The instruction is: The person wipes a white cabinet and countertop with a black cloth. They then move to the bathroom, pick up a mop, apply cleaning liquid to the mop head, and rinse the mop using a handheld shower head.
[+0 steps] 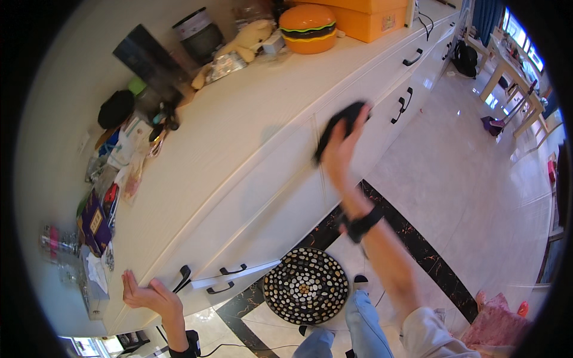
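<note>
My right hand (pixel 339 154) holds a dark, soft-looking black object (pixel 342 127), blurred, in front of the upper white cabinet fronts; I cannot tell whether it touches them. A black band circles that wrist. At lower left, my left hand (pixel 154 297) is by the front edge of the long white cabinet (pixel 250 121), thumb apart from the fingers and nothing visible in it. Beside it is a black cabinet handle (pixel 182 278). One cabinet front with a black handle (pixel 233 269) stands ajar.
On the cabinet top stand an orange burger-shaped container (pixel 307 29), an orange box (pixel 371 18), a plush toy (pixel 250 38), a tall dark box (pixel 147 58) and a purple packet (pixel 94 223). A round pebble-patterned item (pixel 305 286) lies by my feet. A table (pixel 506 67) stands at far right.
</note>
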Motion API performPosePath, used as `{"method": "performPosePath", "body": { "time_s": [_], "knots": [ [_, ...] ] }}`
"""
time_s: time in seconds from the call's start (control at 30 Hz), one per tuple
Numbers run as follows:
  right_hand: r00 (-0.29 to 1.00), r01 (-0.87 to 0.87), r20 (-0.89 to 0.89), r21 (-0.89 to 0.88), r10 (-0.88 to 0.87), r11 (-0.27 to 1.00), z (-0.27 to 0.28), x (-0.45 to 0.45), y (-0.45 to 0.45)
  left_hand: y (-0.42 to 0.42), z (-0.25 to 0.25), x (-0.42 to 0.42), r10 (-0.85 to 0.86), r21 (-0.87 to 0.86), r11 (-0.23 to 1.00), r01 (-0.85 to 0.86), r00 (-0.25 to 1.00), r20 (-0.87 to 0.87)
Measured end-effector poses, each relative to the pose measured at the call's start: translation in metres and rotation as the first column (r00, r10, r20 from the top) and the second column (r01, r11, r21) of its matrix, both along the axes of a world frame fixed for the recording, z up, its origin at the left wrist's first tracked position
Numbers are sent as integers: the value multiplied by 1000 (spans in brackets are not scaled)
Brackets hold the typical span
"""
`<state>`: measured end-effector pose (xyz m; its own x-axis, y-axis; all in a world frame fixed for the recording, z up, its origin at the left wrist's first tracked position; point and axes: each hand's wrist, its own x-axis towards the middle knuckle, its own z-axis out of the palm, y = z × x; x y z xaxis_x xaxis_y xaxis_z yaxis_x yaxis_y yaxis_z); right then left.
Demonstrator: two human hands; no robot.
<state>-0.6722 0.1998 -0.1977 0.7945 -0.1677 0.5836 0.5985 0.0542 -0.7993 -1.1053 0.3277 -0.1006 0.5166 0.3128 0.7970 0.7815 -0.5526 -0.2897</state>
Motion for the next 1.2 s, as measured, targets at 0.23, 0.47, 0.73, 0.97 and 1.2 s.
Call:
{"method": "performPosePath", "body": {
  "time_s": [0.23, 0.47, 0.73, 0.97, 1.2],
  "knots": [
    [781, -254, 375, -540, 499, 803, -47, -226, 30, -16, 16, 9, -10, -156, 988, 9, 1000, -6],
    [997, -67, -26, -27, 66, 997, -44, -15, -12, -56, -84, -36, -243, -129, 954, 269, 951, 189],
    [666, -111, 590, -527, 457, 843, -171, -214, 42, -43, -211, 20, -104, 42, 994, 99, 983, 151],
    [789, -121, 592, -108, 162, 987, -154, -51, 22, -34, -213, 19, -76, 207, 976, 64, 996, 49],
    [935, 48, 348, 73, -71, 996, -159, -13, 9, -42, -214, 34, 1, 268, 963, -20, 997, 72]
  ]
}}
